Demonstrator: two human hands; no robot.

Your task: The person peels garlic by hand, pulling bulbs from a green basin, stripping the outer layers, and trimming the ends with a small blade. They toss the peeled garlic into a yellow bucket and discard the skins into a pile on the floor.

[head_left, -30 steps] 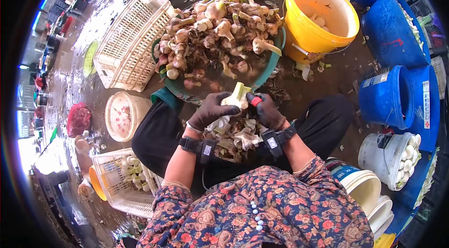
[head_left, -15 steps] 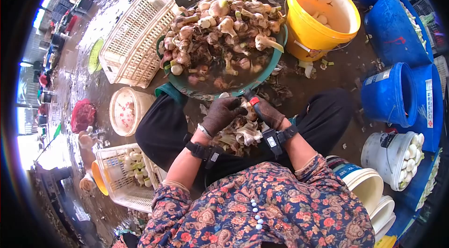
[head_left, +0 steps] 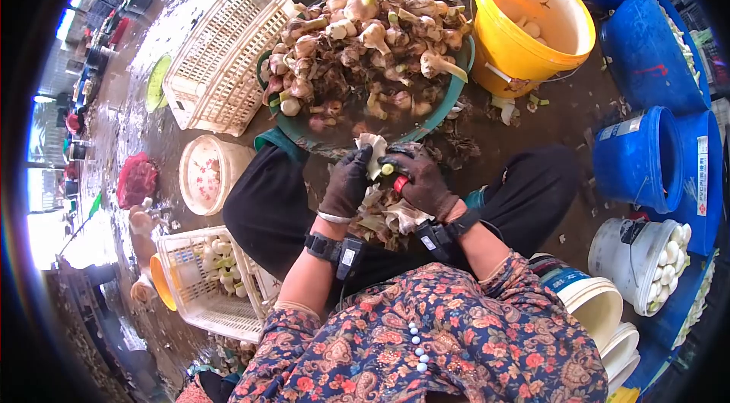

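My left hand [head_left: 346,184], in a dark work glove, is closed on a garlic bulb, most of it hidden by the fingers. A pale flap of garlic skin [head_left: 372,153] stands up from it, and a cut green stem end [head_left: 388,169] shows between the hands. My right hand [head_left: 423,184], gloved too, is closed around a small tool with a red band [head_left: 401,184]; its blade or tip is hidden. The right fingers touch the garlic. Below both hands, loose garlic peelings [head_left: 384,217] lie in a heap on my lap.
A green basin [head_left: 449,110] heaped with muddy garlic [head_left: 372,38] stands just ahead. Right of it are a yellow bucket [head_left: 498,30], a blue bucket [head_left: 631,160] and a white bucket of peeled garlic [head_left: 623,266]. White crates [head_left: 220,61] and a small tub [head_left: 201,175] stand left.
My hands have turned around the garlic, and a white skin flap now sticks up between them. The right hand has shifted slightly left and down, and the stem end has come into view.
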